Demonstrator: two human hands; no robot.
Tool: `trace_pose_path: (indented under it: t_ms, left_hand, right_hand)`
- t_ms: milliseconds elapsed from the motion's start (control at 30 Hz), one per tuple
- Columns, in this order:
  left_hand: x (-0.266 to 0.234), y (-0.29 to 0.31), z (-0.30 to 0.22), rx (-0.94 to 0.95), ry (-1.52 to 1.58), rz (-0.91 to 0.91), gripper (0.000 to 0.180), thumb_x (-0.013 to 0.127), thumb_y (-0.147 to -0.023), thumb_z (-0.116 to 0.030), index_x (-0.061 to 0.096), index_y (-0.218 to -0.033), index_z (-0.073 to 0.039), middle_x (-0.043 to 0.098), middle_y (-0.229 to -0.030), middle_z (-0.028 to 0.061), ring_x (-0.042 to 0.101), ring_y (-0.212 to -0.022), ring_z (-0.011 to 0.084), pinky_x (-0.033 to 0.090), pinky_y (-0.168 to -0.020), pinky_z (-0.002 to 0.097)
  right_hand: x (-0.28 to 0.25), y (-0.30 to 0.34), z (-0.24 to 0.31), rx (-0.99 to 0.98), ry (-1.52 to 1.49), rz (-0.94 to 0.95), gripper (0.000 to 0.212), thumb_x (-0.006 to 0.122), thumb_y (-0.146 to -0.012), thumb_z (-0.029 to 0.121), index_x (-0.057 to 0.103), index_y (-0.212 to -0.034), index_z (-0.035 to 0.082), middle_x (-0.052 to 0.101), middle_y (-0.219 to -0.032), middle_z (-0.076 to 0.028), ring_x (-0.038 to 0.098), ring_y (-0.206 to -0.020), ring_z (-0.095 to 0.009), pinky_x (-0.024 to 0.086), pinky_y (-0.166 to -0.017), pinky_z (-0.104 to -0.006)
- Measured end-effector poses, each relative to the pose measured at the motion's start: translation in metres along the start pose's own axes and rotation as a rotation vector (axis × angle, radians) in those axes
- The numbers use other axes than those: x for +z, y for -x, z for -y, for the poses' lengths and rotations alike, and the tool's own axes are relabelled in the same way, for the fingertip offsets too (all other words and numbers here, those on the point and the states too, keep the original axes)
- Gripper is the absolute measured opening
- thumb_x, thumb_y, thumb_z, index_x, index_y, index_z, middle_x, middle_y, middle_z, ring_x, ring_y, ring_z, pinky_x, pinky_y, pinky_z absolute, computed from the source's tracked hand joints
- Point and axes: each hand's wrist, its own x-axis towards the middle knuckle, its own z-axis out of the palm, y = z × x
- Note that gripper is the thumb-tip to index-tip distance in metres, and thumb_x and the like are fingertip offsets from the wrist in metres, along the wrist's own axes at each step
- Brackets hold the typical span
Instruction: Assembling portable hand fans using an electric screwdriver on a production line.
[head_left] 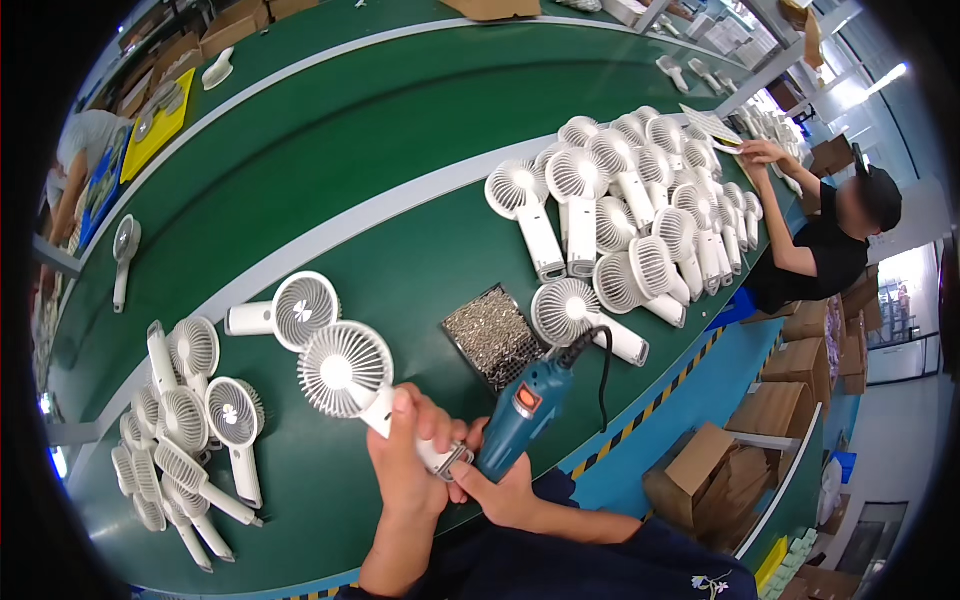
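My left hand (pixel 402 465) is closed around the handle of a white handheld fan (pixel 345 370), its round grille pointing away from me. A teal corded electric screwdriver (pixel 525 412) with an orange switch sits in my right hand (pixel 508 495), tilted so its working end is down at the foot of the fan's handle. The fingers hide the tool's tip, so contact cannot be made out. Just beyond my hands stands a black-edged tray of small metal screws (pixel 492 335). Another white fan (pixel 303 312) lies behind the held one.
A pile of white fans (pixel 185 430) lies at left on the green table (pixel 330 500); a larger heap of fans (pixel 615 200) covers the right. The tool's black cord (pixel 608 385) loops toward the table edge. A co-worker (pixel 830 235) reaches in at far right. Cardboard boxes (pixel 700 475) stand on the floor.
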Motion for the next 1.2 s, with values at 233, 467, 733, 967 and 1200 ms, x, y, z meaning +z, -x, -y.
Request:
trace_pose_path:
  t_ms: [233,467,733,967,1200]
  left_hand:
    - [0.015,0.007,-0.018,-0.017,0.18,-0.03,0.026,0.049,-0.1,-0.031,0.047,-0.097,-0.006,0.04,-0.063,-0.0008,0.041,-0.05,0.011,0.041,-0.052,0.0284]
    - [0.016,0.006,-0.004,0.01,-0.027,-0.041,0.025,0.05,-0.099,-0.03,0.046,-0.094,-0.006,0.042,-0.064,0.0008,0.046,-0.052,0.0133,0.049,-0.058,0.0328]
    - [0.019,0.009,-0.002,-0.081,-0.073,-0.033,0.03,0.048,-0.1,-0.032,0.047,-0.104,-0.002,0.048,-0.064,0.0024,0.057,-0.057,0.0179,0.056,-0.072,0.0387]
    - [0.008,0.006,0.005,-0.036,0.009,0.113,0.028,0.051,-0.099,-0.029,0.042,-0.106,-0.003,0.061,-0.074,0.0109,0.062,-0.061,0.0206,0.056,-0.076,0.0395]
    - [0.013,0.006,0.012,-0.128,-0.251,0.357,0.044,0.055,-0.095,-0.017,0.03,-0.128,0.0,0.058,-0.123,0.0239,0.064,-0.099,0.0239,0.052,-0.072,0.0279]
  right_hand:
    - [0.006,0.014,0.007,-0.128,-0.016,0.038,0.032,0.058,-0.085,-0.008,0.035,-0.102,0.006,0.051,-0.096,-0.013,0.056,-0.058,-0.014,0.048,-0.049,-0.0278]
    - [0.002,0.003,0.004,-0.111,0.013,0.018,0.025,0.057,-0.089,-0.004,0.04,-0.106,0.004,0.051,-0.084,-0.004,0.054,-0.065,-0.01,0.046,-0.056,-0.0241]
    - [0.0,0.005,0.013,-0.132,-0.006,-0.063,0.025,0.059,-0.086,-0.007,0.042,-0.099,0.004,0.054,-0.084,-0.008,0.057,-0.06,-0.012,0.049,-0.052,-0.0253]
    - [-0.015,-0.006,0.009,-0.206,0.167,0.083,0.034,0.059,-0.086,-0.006,0.036,-0.109,0.004,0.054,-0.087,-0.011,0.059,-0.063,-0.014,0.049,-0.052,-0.0253]
    - [-0.035,-0.016,0.014,-0.295,-0.064,-0.105,0.032,0.058,-0.088,0.0,0.035,-0.109,0.008,0.055,-0.093,-0.012,0.061,-0.067,-0.017,0.049,-0.054,-0.0258]
